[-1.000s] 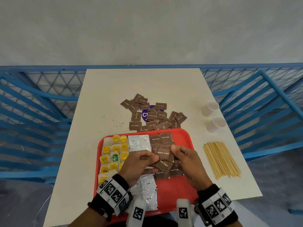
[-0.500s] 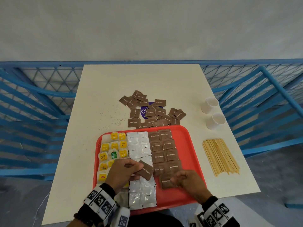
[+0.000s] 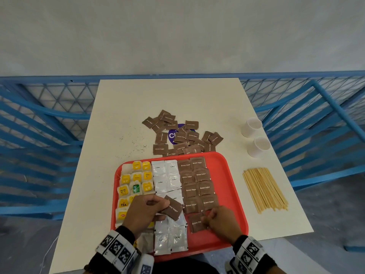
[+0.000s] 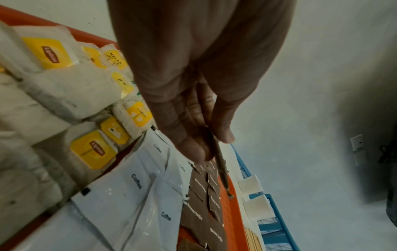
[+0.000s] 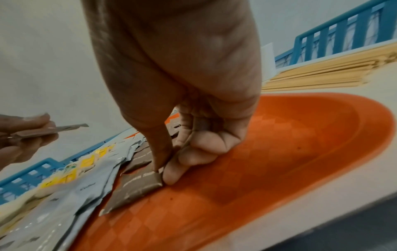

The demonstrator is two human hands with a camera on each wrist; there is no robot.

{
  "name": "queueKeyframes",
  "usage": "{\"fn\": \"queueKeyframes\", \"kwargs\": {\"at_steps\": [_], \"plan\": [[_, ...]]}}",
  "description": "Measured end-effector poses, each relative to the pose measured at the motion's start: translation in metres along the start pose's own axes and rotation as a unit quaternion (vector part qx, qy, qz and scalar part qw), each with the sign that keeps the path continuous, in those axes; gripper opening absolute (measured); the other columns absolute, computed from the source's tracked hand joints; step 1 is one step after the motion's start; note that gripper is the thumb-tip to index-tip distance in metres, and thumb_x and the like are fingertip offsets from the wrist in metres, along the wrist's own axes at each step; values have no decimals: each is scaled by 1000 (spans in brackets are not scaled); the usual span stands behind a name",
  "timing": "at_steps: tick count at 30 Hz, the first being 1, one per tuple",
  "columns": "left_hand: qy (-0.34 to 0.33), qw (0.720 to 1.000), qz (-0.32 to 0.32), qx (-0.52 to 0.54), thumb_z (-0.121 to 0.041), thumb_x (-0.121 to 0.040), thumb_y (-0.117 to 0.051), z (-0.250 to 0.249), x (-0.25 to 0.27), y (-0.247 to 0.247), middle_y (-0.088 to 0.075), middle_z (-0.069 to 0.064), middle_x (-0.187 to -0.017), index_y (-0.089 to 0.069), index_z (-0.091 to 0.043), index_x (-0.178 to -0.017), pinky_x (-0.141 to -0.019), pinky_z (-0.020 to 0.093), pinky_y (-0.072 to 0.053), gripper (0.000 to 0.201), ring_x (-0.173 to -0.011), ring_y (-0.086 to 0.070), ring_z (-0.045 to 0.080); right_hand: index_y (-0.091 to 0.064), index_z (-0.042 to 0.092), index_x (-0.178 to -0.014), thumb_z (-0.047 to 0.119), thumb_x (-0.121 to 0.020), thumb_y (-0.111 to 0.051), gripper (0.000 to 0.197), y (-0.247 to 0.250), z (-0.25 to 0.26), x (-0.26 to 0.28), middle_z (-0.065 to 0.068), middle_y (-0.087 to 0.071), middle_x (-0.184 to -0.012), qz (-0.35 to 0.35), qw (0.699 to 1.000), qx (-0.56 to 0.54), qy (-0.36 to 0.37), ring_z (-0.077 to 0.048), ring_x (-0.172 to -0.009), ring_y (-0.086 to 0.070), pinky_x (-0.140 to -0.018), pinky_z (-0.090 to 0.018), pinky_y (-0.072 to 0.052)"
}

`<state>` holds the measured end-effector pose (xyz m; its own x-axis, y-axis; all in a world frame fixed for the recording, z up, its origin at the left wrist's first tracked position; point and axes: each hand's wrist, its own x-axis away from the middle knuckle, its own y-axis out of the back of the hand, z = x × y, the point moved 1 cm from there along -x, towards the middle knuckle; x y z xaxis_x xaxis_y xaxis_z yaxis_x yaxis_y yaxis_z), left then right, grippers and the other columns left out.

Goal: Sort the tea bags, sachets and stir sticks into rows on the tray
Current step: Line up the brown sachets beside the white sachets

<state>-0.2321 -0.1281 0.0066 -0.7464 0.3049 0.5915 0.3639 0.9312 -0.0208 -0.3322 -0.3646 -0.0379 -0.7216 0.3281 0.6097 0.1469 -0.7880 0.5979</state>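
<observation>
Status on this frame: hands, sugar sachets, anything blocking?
Left hand holds spare sachet. Right hand pinches sachet on tray. Stir sticks off tray. Nothing blocking.

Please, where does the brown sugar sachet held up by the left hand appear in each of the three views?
Head: the held sachet is low, centre-left, above the white coffee sachets.
Left wrist: seen edge-on, centre, sticking out past the fingertips.
Right wrist: far left, mid-height.
Shared landmark: the red tray.

We count two small white paper cups (image 3: 253, 127) at the right of the head view, one red plastic tray (image 3: 233, 194) at lower centre, and one bundle of pale wooden stir sticks (image 3: 264, 191), too many to count.
</observation>
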Motion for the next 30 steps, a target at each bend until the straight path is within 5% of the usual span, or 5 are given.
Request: {"fn": "queueKeyframes", "kwargs": {"at_steps": [4,11,18,21,30], "plan": [[-7,1000,0,-6,-9,-83,-76,-2,0,1,-75,19,-86,-76,1,-85,-67,35,-62,10,-77,-72,27,-64,14,-53,22,-88,-73,37,0,7,1,7,-63,-48,27,999,-21,-8,4,-40,-51,-48,-7,-39],[-12,1000,5,-13,-9,-84,-76,-3,2,1,-76,18,-86,-76,0,-86,-68,36,-61,9,-77,-72,26,-69,6,-60,19,-87,-71,30,-3,7,4,-4,-70,-57,24,999,-42,-1,-4,-43,-56,-60,-23,-56],[-14,999,37,-2,4,-82,-75,-10,5,-3,-73,21,-94,-74,-1,-91,-70,40,-62,10,-85,-74,30,-58,19,-62,44,-88,-69,39,24,17,6,4,-65,-65,-57,996,6,66,-6,-59,-57,-62,-27,-50],[-28,998,56,1,6,-82,-73,-20,5,-13,-72,22,-92,-71,0,-92,-68,37,-62,11,-82,-73,30,-72,24,-83,63,-82,-67,39,32,42,19,8,-72,-78,11,986,-96,139,-3,-68,-64,-64,-20,-48],[-40,991,88,-96,5,-86,-71,-34,-2,-37,-68,13,-69,-63,1,-95,-71,44,-62,13,-66,-70,28,-73,13,-68,18,-78,-84,15,47,64,22,8,-63,-58,-35,957,-219,186,-3,-54,-51,-55,-19,-42]]}}
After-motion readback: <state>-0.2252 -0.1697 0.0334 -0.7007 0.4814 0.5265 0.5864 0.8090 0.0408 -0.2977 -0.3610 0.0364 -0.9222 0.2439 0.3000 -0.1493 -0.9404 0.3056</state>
